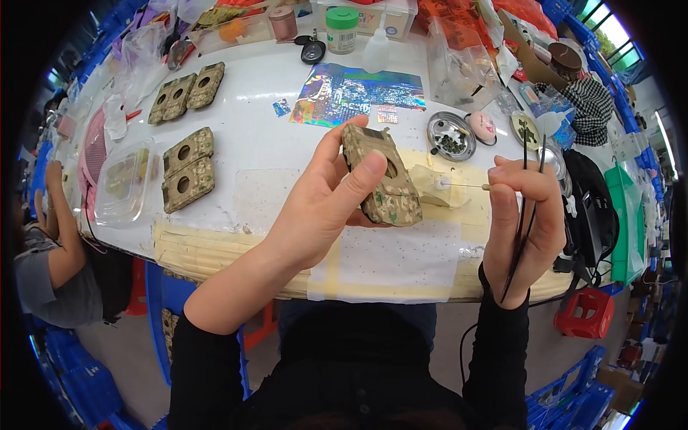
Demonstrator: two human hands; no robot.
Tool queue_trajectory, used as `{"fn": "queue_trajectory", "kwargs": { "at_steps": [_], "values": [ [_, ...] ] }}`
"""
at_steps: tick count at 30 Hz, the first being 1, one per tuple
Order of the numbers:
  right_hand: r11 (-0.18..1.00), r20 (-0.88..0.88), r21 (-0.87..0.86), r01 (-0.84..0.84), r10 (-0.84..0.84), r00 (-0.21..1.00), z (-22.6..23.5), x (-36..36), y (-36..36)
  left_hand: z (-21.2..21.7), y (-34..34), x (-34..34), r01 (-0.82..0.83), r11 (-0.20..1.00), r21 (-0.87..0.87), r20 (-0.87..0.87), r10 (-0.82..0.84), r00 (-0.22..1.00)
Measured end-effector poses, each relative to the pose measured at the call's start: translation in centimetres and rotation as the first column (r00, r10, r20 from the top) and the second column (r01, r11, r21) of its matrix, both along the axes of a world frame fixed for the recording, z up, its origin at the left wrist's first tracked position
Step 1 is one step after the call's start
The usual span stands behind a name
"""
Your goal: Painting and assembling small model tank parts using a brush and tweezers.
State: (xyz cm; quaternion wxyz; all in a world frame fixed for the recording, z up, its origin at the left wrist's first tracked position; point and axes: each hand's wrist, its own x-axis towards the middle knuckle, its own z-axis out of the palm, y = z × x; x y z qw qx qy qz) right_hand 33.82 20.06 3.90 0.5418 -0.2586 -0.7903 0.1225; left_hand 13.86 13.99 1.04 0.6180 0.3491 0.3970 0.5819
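A tan-and-green camouflage model tank hull [395,199] is gripped in my left hand [319,197], thumb across its top near a round hole. My right hand [527,215] pinches a thin needle tool [469,186] between thumb and forefinger. Its tip meets a small white blob [442,184] on a yellowish tape patch [451,199]. A pair of black tweezers [525,140] is also tucked in my right hand, tips pointing away from me. Just beyond, a round metal dish [431,149] holds small dark parts.
More camouflage hulls [188,185] lie at left, beside a clear plastic tray [123,183]. Holographic film [322,118], a green-lidded jar [342,39] and a white squeeze bottle [376,51] are at the back. A dotted white sheet [394,265] covers the near edge. Another person [61,265] sits at left.
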Motion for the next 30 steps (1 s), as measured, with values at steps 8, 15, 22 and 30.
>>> {"fn": "queue_trajectory", "kwargs": {
  "at_steps": [8,15,22,30],
  "values": [
    [0.877,-0.183,-0.373,-0.303,0.251,0.95,-1.1,-1.8,-1.0,-0.1,-0.2,0.1,0.041,0.999,0.006,-0.056,-0.04,0.998],
    [0.818,-0.263,-0.453,-0.354,0.257,0.93,-1.2,-2.4,-1.1,-0.1,-0.2,0.1,0.043,0.999,-0.007,-0.077,-0.043,0.996],
    [0.822,-0.249,-0.445,-0.354,0.266,0.931,-1.2,-2.4,-1.1,0.0,-0.2,0.1,0.043,0.999,-0.006,-0.082,-0.043,0.996],
    [0.826,-0.245,-0.439,-0.354,0.269,0.931,-1.4,-2.4,-0.9,-0.2,-0.2,0.0,0.035,0.999,-0.004,-0.089,-0.036,0.995]
  ]
}}
